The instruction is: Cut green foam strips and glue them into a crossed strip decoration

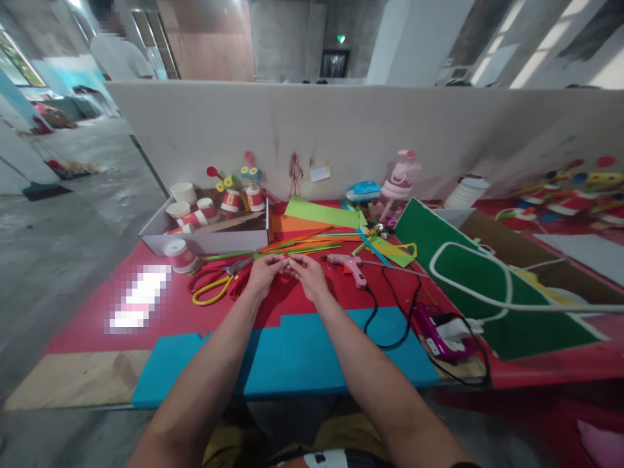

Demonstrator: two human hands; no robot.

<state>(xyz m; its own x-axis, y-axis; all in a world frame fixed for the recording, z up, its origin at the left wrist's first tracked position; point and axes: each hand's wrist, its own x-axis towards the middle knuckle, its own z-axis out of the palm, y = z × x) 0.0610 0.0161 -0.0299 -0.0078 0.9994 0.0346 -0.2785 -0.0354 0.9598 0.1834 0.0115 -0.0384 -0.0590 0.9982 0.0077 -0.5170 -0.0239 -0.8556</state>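
Observation:
My left hand (pixel 266 272) and my right hand (pixel 308 274) meet fingertip to fingertip above the red table covering. Both are closed in a pinch on a small red piece (pixel 286 257), mostly hidden by the fingers; its exact kind I cannot make out. Just left of my left hand lie scissors with yellow handles (pixel 213 290). To the right of my right hand rests a pink hot glue gun (pixel 350 265), its black cord trailing toward me. Beyond the fingers lie green and orange paper strips (pixel 302 244).
A white box (pixel 205 244) with paper cups stands at the left, a paper cup (pixel 180 255) before it. Blue paper (pixel 292 361) covers the near edge. At right are a purple power strip (pixel 441 331), a green board (pixel 487 292) and a white cable. A person (pixel 121 55) stands behind the partition.

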